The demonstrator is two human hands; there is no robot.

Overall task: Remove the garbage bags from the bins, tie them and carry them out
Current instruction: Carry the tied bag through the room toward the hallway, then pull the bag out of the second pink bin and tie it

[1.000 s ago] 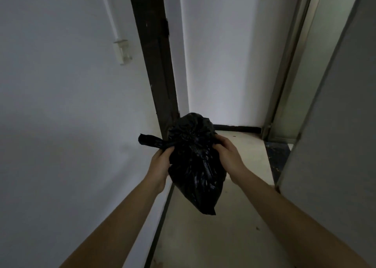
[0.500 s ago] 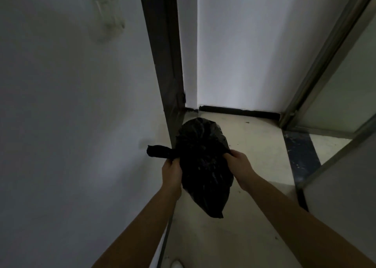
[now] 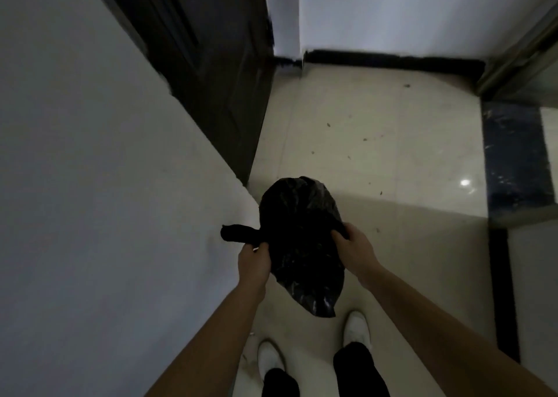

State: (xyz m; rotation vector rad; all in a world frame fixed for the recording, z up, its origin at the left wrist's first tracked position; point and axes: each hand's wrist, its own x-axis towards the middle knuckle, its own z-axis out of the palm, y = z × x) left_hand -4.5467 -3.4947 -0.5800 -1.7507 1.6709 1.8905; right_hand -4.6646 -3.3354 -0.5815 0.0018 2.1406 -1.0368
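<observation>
Dim corridor, head view looking down. I note a crumpled black plastic garbage bag held up between both hands, clear of the pale glossy tiled floor; its pointed lower end hangs above the white shoes.

Left hand: grip curled round the bag's twisted black tail, whose end sticks out toward the plain white wall.

Right hand: grip pinching a fold on the bag's right upper side, fingers bent into the plastic.

A dark door stands ahead on the left. Black skirting runs along the far wall. A dark marble strip crosses the floor on the right.
</observation>
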